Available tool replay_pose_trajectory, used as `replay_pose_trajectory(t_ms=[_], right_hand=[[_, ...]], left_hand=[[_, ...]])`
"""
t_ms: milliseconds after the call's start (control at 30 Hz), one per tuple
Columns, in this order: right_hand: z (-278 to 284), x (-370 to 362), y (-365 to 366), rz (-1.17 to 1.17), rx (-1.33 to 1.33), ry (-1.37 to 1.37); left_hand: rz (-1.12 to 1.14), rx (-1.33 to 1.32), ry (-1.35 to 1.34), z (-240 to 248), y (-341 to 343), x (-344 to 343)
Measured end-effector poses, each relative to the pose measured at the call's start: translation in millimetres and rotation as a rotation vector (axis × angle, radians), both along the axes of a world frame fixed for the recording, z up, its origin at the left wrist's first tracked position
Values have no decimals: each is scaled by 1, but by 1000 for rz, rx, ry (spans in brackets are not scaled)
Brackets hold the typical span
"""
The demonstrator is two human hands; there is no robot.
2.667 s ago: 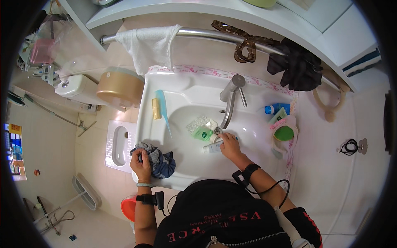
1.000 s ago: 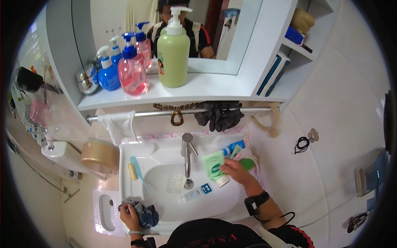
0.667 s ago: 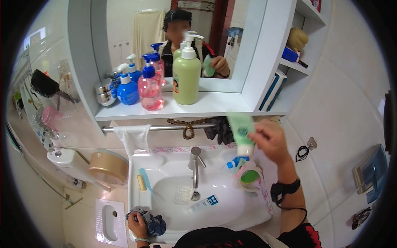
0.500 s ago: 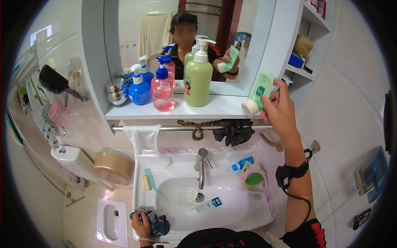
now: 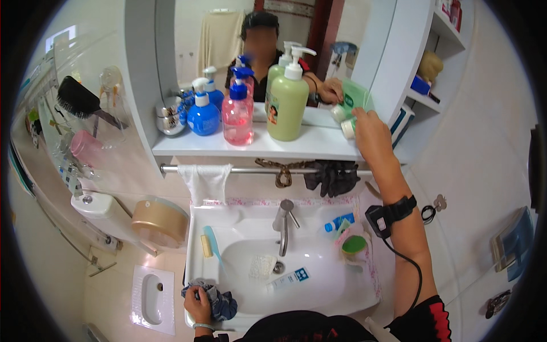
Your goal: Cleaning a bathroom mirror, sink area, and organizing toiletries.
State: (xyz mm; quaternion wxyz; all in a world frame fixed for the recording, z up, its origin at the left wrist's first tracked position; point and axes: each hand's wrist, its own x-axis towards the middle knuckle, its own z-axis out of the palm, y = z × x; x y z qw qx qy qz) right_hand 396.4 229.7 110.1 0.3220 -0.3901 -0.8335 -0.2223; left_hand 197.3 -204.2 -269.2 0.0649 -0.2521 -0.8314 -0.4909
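Bright even indoor light, soft shadows, strong fisheye bending, black vignette corners, slightly soft detail

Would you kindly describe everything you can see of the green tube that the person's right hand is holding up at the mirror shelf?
The green tube is a pale mint-green squeeze tube, plastic by its look, with a white cap at its lower end, so it stands cap down. The right hand grips it from the right and partly covers it. Its cap is at the right end of the white shelf, close to the mirror, which shows its reflection. Whether the cap already rests on the shelf cannot be told. It stands apart from the large green pump bottle to its left.
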Motion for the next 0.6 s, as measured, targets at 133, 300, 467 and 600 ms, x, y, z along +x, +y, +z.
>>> replay_pose_trajectory(t_ms=[133,300,467,600], right_hand=[[6,-3,-15,-135,-66,-81],[18,9,-42,-9,-236,-42],[5,29,-44,353,-431,57],[-13,42,-20,285,-453,66]], left_hand=[[1,-2,-19,0,-1,-1],[-5,-15,31,0,-1,-1],[3,-35,-24,0,1,2],[-21,-27,-51,-5,1,0]])
